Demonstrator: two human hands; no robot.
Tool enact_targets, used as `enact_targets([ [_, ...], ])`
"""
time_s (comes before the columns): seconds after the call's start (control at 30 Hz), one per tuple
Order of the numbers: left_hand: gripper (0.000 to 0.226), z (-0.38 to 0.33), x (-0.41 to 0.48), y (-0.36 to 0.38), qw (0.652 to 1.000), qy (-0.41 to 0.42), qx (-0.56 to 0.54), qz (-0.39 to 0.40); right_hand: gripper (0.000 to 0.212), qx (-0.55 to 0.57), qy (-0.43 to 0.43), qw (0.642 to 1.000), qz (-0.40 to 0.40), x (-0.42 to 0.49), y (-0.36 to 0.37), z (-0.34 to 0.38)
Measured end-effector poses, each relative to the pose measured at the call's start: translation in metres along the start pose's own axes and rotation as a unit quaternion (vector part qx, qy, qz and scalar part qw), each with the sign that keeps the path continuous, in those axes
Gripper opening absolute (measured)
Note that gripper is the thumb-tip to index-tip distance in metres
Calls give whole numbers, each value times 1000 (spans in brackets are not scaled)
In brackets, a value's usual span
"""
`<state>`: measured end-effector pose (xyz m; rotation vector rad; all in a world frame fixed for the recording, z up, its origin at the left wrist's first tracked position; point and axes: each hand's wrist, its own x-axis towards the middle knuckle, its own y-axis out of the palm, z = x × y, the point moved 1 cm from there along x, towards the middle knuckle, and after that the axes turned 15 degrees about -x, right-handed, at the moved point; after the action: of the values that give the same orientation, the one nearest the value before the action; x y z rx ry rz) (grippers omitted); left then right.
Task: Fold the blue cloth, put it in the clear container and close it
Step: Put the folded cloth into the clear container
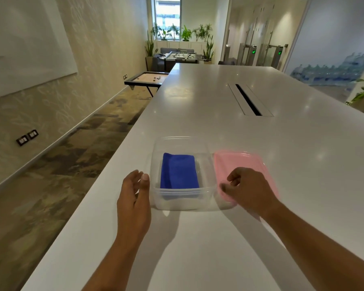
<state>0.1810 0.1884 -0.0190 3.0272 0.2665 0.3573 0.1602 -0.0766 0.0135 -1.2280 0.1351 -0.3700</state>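
The blue cloth lies folded inside the clear container, which stands uncovered on the white table. A pink lid lies flat just right of the container, touching its side. My left hand hovers beside the container's left wall, fingers apart and holding nothing. My right hand is over the near left part of the pink lid, fingers curled at its edge; whether they grip the lid is unclear because of blur.
The white table stretches far ahead, with a dark cable slot in its middle. The table's left edge runs close beside my left hand, with carpeted floor below. A game board table stands further off on the left.
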Motion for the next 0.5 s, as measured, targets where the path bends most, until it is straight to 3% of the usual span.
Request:
enact_targets([
  [0.17, 52, 10, -4, -1, 999, 5, -6, 51, 48, -41, -18, 999, 1, -24, 7, 7],
  [0.37, 56, 6, -6, 1, 999, -3, -10, 41, 19, -121, -45, 991, -30, -25, 5, 6],
  [0.5, 57, 3, -7, 1, 999, -4, -27, 26, 18, -175, -53, 976, -116, -17, -16, 6],
])
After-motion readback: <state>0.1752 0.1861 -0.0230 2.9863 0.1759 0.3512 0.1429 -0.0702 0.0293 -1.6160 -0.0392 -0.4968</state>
